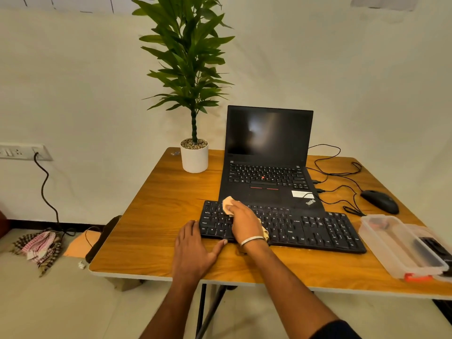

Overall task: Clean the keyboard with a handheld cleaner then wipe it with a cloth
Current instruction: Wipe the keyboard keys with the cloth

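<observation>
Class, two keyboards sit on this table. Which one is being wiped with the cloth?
The separate full-size keyboard nearest the person: the right hand presses the cloth on its left keys. The laptop's built-in keyboard lies untouched behind.

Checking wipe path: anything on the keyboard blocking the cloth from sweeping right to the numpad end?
Nothing visible. The right hand presses the cloth on the left part of the keyboard; the keys to its right are bare. The left hand rests at the near-left edge, behind the sweep. The plastic container sits just beyond the right end.
</observation>
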